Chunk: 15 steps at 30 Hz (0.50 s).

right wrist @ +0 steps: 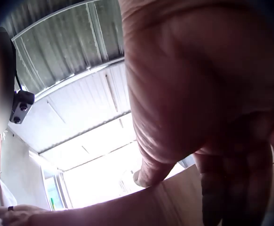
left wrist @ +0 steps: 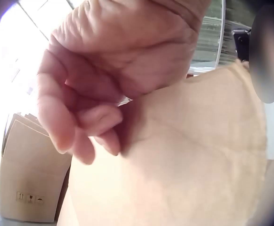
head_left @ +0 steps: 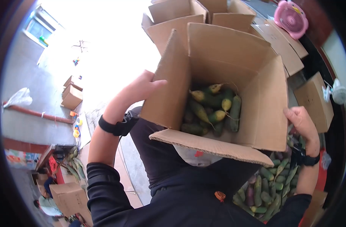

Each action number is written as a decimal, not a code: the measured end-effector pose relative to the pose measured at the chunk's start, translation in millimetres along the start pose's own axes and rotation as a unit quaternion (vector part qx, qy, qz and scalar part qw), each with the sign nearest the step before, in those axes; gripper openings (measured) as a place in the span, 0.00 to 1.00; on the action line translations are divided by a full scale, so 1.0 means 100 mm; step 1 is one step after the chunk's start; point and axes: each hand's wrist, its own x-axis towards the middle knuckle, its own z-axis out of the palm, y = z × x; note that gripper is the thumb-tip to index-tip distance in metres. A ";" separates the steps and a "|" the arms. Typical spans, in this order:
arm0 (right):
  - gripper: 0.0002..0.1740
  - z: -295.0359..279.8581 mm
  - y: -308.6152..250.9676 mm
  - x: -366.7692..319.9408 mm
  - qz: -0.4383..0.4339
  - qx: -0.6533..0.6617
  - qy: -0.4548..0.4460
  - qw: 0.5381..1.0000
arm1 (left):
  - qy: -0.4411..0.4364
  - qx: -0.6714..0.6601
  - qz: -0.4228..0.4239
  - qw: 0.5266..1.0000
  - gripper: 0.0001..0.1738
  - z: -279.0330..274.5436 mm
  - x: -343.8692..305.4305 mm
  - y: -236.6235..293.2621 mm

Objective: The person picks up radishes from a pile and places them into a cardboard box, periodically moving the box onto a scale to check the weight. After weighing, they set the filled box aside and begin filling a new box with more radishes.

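Observation:
An open cardboard box (head_left: 233, 49) stands in front of the person's lap with its flaps raised and the near flap folded outward. Several green radishes (head_left: 207, 100) with yellowish ends and thin roots lie at its bottom. The left hand (head_left: 140, 89) grips the left flap at its upper edge, thumb on the inner face. In the left wrist view its curled fingers (left wrist: 57, 117) are against the flap's outer face. At the right flap the right hand (head_left: 303, 123) holds the edge, thumb over the top and fingers down the outside.
More green radishes and a purple one lie in a pile (head_left: 263, 189) by the right leg. Open cardboard boxes (head_left: 176, 22) stand beyond. A pink fan (head_left: 291, 19) and white fan (head_left: 338, 92) are at right. Another person (head_left: 48, 204) is among boxes at lower left.

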 end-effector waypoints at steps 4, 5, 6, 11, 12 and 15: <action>0.22 0.04 -0.28 0.05 0.004 -0.083 0.033 0.996 | -0.067 -0.071 -0.026 0.995 0.21 -0.08 0.13 -0.08; 0.22 0.05 -0.33 0.06 0.017 -0.078 0.036 0.996 | -0.065 -0.119 -0.019 0.991 0.21 -0.06 0.14 -0.11; 0.22 0.07 -0.37 0.08 0.032 -0.074 0.039 0.996 | -0.057 -0.124 -0.024 0.990 0.21 0.00 0.19 -0.22; 0.16 0.14 -0.13 0.30 -0.039 0.001 0.033 0.999 | -0.001 -0.137 0.028 0.990 0.21 -0.03 0.24 -0.34; 0.14 0.12 -0.14 0.33 -0.032 -0.008 0.028 0.999 | -0.038 -0.150 0.046 0.987 0.20 -0.05 0.26 -0.35; 0.12 0.18 -0.40 0.39 -0.020 -0.008 0.032 0.999 | -0.026 -0.158 0.030 0.987 0.18 -0.11 0.36 -0.45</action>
